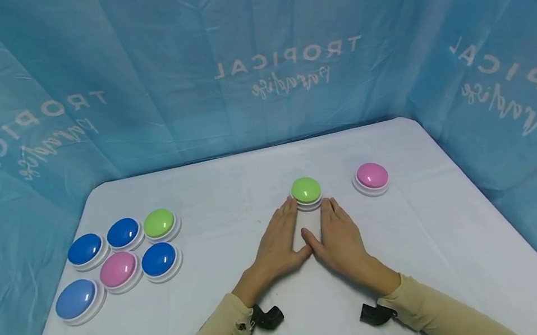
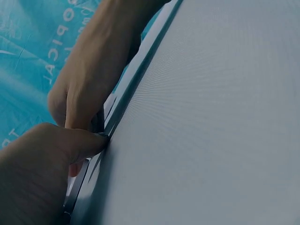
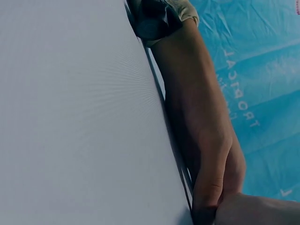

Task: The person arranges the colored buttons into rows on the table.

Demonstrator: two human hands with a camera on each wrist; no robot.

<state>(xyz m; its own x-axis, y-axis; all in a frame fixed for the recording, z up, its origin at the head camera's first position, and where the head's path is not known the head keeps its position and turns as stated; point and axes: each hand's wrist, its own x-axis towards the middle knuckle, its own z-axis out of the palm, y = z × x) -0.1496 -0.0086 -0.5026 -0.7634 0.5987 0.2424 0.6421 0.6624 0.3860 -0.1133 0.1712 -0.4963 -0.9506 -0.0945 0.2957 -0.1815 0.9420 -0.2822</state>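
Note:
A round push button with a green dome [image 1: 306,189] and white base stands on the white table between the fingertips of both hands. My left hand [image 1: 277,245] lies at its near left, fingers straight, the tips at the base. From the near right, my right hand [image 1: 341,240] reaches to the base with straight fingers. The thumbs meet or nearly meet in front of the button. In the left wrist view the left hand [image 2: 37,161] is at lower left; in the right wrist view the right hand [image 3: 258,210] is at lower right. Both wrist views hide the button.
A pink button [image 1: 372,176] stands to the right. At the left is a group of several buttons, among them a green one [image 1: 159,223], a pink one [image 1: 118,269] and a light blue one [image 1: 76,300]. Blue printed curtains [image 1: 179,105] surround the white table [image 1: 231,195].

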